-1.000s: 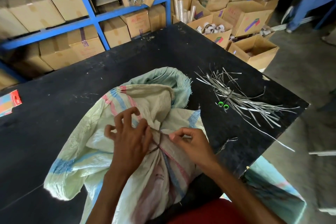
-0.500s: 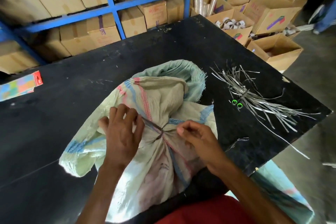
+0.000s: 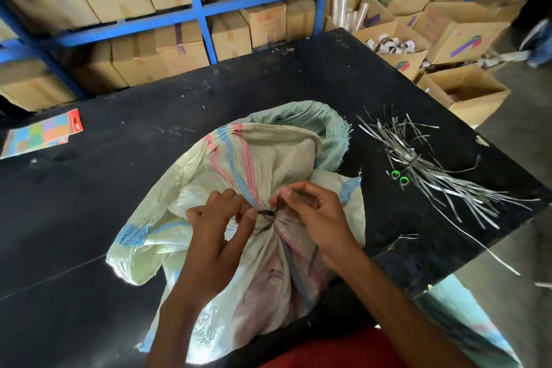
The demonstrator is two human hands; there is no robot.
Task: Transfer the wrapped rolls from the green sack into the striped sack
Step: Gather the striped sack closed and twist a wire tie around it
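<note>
Your left hand (image 3: 219,234) and right hand (image 3: 318,215) both pinch dark tie strip (image 3: 268,213) at striped sack (image 3: 239,164) gathered neck; green sack (image 3: 331,122) lies behind.

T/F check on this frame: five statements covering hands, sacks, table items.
1. Left hand and right hand both pinch the dark tie at the striped sack's neck. True.
2. The striped sack's mouth gapes open. False: it is gathered under the tie.
3. Silver strips lie on the black table. True.
4. The right hand holds the green-handled scissors. False: they lie among the strips.
5. The colourful packet sits on the green sack. False: it lies on the table, apart.
</note>
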